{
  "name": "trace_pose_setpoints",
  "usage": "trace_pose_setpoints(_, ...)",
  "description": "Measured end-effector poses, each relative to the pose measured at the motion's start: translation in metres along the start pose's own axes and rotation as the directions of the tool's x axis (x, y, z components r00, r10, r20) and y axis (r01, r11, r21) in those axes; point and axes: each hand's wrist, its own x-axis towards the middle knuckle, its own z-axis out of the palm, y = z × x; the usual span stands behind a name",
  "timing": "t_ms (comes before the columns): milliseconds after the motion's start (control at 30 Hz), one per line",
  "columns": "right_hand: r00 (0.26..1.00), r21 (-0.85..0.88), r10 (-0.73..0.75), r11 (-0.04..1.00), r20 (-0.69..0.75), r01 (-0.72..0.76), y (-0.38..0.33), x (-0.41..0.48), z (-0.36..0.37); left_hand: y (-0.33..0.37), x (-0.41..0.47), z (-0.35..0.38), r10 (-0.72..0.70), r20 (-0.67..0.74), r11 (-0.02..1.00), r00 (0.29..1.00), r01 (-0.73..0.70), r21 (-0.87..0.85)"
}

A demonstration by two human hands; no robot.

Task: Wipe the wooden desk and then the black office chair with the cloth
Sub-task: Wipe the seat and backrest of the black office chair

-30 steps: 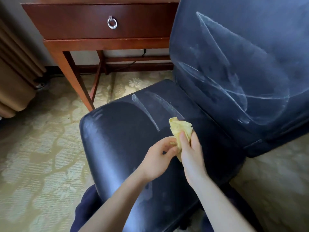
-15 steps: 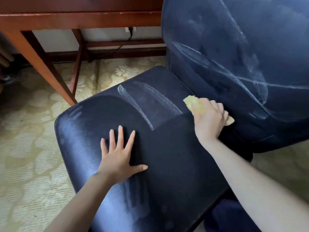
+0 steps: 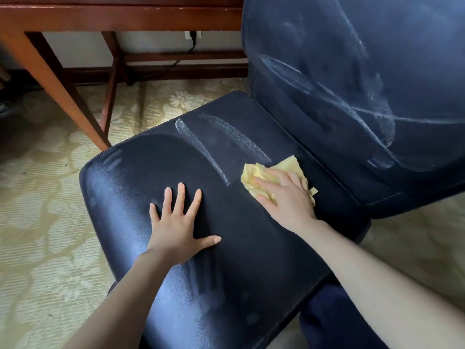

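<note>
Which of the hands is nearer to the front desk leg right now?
Left. The left hand lies flat on the seat, on the side toward the desk leg; the right hand presses the yellow cloth farther away, close to the backrest.

Between the left hand (image 3: 180, 230) and the right hand (image 3: 286, 197) the seat (image 3: 226, 253) lies open. Just beyond the right hand the backrest (image 3: 352, 71) rises and blocks that way. Ahead of the left hand the seat runs free to its edge; a desk leg (image 3: 68, 94) stands farther off.
</note>
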Motion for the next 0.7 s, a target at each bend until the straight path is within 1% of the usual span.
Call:
trace_pose_setpoints(67,1.0,0.017,0.019,1.0,-0.01,-0.019,-0.013,-0.014,0.005,0.002,-0.003,0.0,-0.001,0.007,1.0,1.0,0.001,0.004)
trace_pose_setpoints(233,0.993,0.129,-0.03,0.991,-0.114,0.045,-0.045,-0.05,0.013,0.008,-0.006,-0.001,-0.008,0.014,1.0,1.0,0.008,0.002)
trace_pose_setpoints(367,0.985,0.143,-0.085,0.984,-0.153,0.107,-0.057,-0.082,0.016,0.013,-0.01,-0.001,-0.02,0.03,1.0,0.999,0.019,0.021)
trace_pose_setpoints(500,0.97,0.117,-0.167,0.975,-0.179,0.189,-0.041,-0.101,0.012,0.02,-0.016,-0.002,-0.045,0.045,0.999,0.998,0.044,0.022)
trace_pose_setpoints(567,0.967,0.11,-0.144,0.979,-0.209,0.169,-0.027,-0.103,0.007,0.025,-0.019,-0.002,-0.064,0.043,0.998,0.997,0.063,0.021)
trace_pose_setpoints(633,0.971,0.11,-0.074,0.989,-0.229,0.101,-0.015,-0.104,0.004,0.03,-0.022,-0.001,-0.08,0.029,0.997,0.996,0.08,0.014)
trace_pose_setpoints(700,0.973,0.098,-0.04,0.993,-0.229,0.063,-0.006,-0.103,0.003,0.034,-0.026,0.001,-0.094,0.012,0.996,0.995,0.094,-0.001)
